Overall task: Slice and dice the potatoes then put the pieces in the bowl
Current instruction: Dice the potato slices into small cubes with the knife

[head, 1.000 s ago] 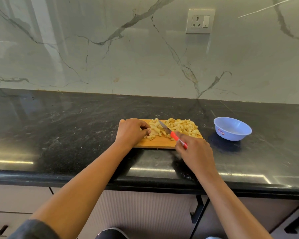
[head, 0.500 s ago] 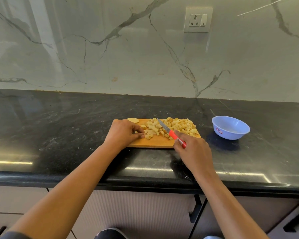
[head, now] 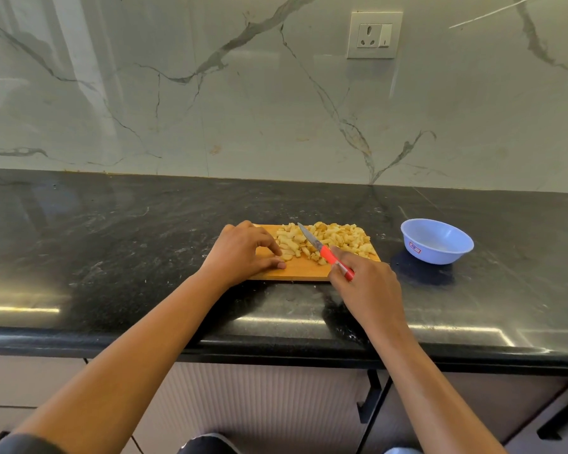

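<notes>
A wooden cutting board (head: 304, 271) lies on the black counter and carries a heap of diced potato pieces (head: 336, 239). My left hand (head: 241, 252) rests on the board's left end with curled fingers, its index finger and thumb pinching a potato piece (head: 287, 257) at the heap's left edge. My right hand (head: 366, 285) grips the red handle of a small knife (head: 325, 253). Its blade slants up and left over the heap. A light blue bowl (head: 446, 256) stands to the right of the board, with no pieces visible in it.
The black stone counter (head: 128, 250) runs left and right, with its front edge near my forearms. A marble backsplash with a wall socket (head: 373, 35) rises behind it. Cabinet fronts with dark handles (head: 368, 401) are below.
My left hand has slid back to the right onto the board, covering the potato slice that lay bare at the board's back left corner half a second ago. The knife has barely shifted.
</notes>
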### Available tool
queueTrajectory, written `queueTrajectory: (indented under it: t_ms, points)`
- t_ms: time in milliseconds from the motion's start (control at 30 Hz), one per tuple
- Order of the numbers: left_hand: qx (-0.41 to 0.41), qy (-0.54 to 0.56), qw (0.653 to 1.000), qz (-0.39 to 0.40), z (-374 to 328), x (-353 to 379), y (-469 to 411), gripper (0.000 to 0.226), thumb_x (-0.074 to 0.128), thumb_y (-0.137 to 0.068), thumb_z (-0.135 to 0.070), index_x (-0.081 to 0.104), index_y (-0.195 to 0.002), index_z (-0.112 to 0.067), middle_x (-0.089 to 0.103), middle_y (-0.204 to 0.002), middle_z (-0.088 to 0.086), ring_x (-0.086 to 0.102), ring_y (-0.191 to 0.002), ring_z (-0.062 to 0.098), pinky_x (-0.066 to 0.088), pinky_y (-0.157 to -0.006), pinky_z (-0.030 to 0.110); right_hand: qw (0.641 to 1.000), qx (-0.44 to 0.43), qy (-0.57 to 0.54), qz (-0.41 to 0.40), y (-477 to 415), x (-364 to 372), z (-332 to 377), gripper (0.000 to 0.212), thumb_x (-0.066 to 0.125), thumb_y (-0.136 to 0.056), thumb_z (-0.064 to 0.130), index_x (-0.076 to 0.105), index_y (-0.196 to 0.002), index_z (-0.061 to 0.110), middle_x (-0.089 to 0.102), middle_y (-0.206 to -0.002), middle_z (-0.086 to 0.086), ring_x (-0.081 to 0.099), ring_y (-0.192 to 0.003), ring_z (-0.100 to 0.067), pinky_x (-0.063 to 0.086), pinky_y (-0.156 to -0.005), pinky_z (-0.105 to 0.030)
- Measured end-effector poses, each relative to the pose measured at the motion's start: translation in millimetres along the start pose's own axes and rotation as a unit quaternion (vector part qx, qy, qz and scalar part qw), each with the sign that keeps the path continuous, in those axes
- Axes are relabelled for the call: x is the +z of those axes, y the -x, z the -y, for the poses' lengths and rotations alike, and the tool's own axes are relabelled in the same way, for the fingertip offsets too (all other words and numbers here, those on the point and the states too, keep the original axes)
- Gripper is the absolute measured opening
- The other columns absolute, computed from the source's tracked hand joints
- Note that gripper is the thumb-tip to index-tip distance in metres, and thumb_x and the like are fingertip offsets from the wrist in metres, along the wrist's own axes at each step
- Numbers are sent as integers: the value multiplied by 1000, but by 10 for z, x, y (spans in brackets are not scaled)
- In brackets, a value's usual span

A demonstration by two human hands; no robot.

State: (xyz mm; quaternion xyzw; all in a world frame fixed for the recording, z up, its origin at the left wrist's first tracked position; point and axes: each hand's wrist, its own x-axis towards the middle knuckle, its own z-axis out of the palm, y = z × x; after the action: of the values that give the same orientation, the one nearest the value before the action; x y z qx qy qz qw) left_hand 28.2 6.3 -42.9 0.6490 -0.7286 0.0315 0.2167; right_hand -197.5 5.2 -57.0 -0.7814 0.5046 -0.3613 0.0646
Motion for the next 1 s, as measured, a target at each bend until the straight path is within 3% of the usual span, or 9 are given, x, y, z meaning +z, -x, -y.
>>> queueTrajectory:
  t_ms: [300,467,700,800,900,1000]
  points:
    - [-7,-16,1000,-19,-27,73,-213,27,66,-76,-58,66,-94,-37,59,-122,-13,46,-114,9,31,-94,32,1000,14,-13,-1,-21,16,-19,36,54,-93,30,57,-129,30,66,-74,9,46,-53,-6,31,-50,-16]
    - [-12,-8,998,-60,-6,43,-94,44,67,-70,-63,64,-107,-38,58,-123,-14,45,-118,10,30,-97,34,1000,16,-20,-3,-24,13,-11,35,54,-93,29,59,-127,29,64,-68,8,45,-50,-9,38,-49,-20]
    - [-62,-83,993,-55,-64,114,-205,60,61,-75,-67,49,-127,-40,50,-134,-12,39,-127,14,29,-98,37,999,24,-28,-3,-20,-2,-13,36,55,-93,29,58,-128,29,61,-65,10,43,-49,-8,35,-49,-19]
    - [-88,-25,993,-81,42,84,-171,53,60,-79,-63,52,-125,-40,53,-130,-14,42,-124,14,30,-99,39,999,23,-31,-7,-4,-10,-15,36,55,-93,28,58,-128,29,55,-61,14,42,-46,-7,29,-47,-16]
    - [-161,77,976,-129,286,52,-180,39,62,-87,-46,56,-125,-37,58,-126,-11,47,-122,15,31,-101,45,999,21,-33,-8,-16,-8,-18,36,55,-93,28,58,-128,29,58,-62,13,42,-46,-7,29,-47,-16]
    - [-211,87,969,-91,502,55,-244,44,59,-92,-38,48,-135,-35,57,-130,-9,44,-127,19,30,-104,46,999,25,-38,-5,-33,7,-35,35,54,-93,28,59,-127,30,55,-58,13,41,-46,-8,27,-47,-16]
